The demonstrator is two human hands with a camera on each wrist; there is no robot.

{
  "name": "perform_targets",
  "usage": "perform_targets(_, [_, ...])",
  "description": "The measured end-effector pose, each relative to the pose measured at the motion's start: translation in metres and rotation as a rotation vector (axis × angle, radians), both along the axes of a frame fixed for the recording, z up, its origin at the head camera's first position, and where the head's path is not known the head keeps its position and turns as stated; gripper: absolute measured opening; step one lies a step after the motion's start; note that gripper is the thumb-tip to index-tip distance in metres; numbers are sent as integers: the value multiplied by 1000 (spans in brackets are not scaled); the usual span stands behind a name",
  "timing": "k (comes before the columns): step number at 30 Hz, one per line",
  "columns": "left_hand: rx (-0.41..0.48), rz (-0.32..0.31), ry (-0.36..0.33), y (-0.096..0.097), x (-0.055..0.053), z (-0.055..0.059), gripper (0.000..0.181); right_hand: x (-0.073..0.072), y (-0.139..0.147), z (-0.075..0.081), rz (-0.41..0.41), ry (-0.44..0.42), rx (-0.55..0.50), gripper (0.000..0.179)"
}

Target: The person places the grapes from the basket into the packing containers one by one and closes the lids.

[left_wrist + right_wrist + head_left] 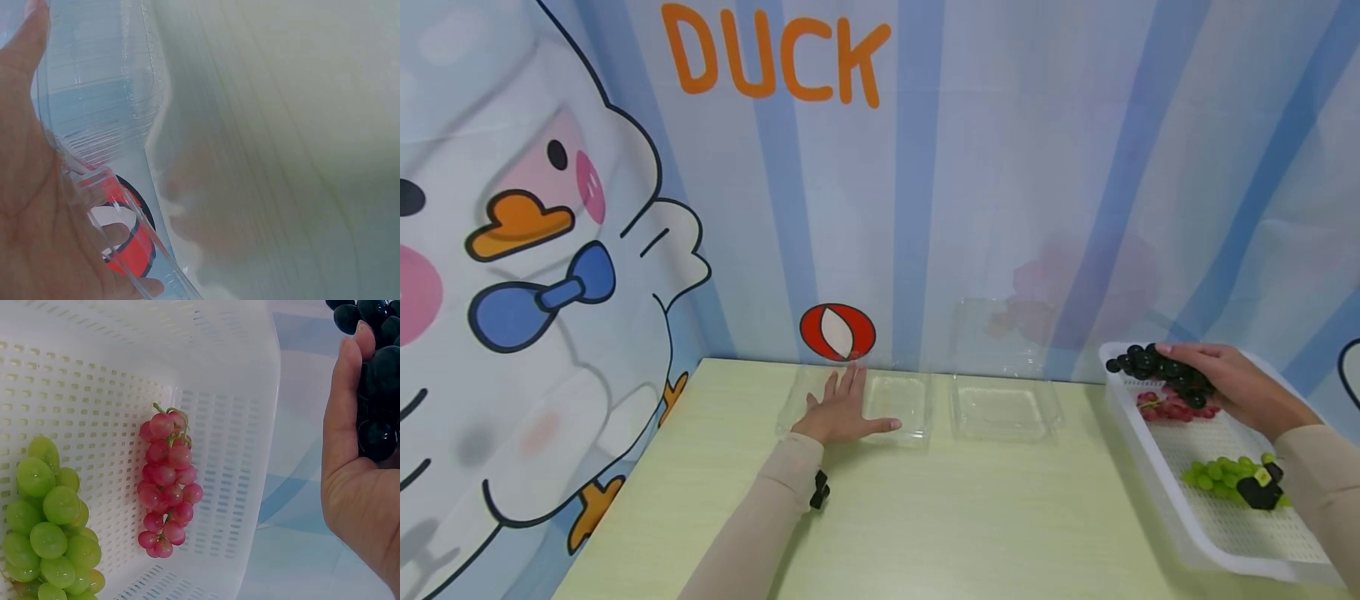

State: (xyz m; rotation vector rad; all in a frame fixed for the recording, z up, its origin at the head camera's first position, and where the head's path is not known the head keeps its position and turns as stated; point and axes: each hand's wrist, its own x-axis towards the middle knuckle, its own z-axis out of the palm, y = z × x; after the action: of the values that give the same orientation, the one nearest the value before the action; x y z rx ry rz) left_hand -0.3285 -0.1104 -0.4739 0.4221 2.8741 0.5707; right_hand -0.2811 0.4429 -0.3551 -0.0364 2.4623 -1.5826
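Note:
My right hand (1240,387) grips a bunch of black grapes (1150,365) above the far end of a white plastic basket (1168,492). In the right wrist view the thumb and fingers lie against these dark grapes (382,378), at the view's right edge. Red grapes (167,481) and green grapes (53,531) lie apart inside the basket. On the table, my left hand (838,414) is spread over a clear plastic box (898,402), its fingers straight. The left wrist view shows the palm (28,206) against the box's clear edge (94,178).
A second clear box (1000,410) stands between the left box and the basket, its lid (1000,333) raised against the backdrop. The pale table (925,517) ends at a printed duck curtain (865,208). A black wrist device (1262,490) partly covers the green grapes.

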Motion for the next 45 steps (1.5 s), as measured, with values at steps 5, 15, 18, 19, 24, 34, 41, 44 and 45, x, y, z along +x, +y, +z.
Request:
perform_targets(5, [-6,3,-4,0,-3,-3,128,0,-2,-1,10,13,19,12])
perform_targets(15, [26,-1,10,0,2,2,128,0,-9,0,37,38,39,17])
perform_targets(18, [16,-2,5,0,2,2,128,0,-12,0,44,41,56,22])
perform_targets(19, [13,0,-1,0,3,3,127,0,-13,1,47,43,66,24])
perform_targets(24, [6,7,-2,0,0,-1,126,-1,-18,2,53,44,84,26])
perform_targets(34, [7,8,27,1,4,5,124,-4,-36,4,80,42,138,65])
perform_targets(41, [3,7,24,0,2,2,125,-5,-48,7,84,36,100,69])
perform_targets(44, [-2,6,18,0,0,0,127,-5,-52,8,97,35,104,69])
perform_targets(45, [-2,6,15,0,-1,-2,127,-5,-54,9,100,34,102,70])
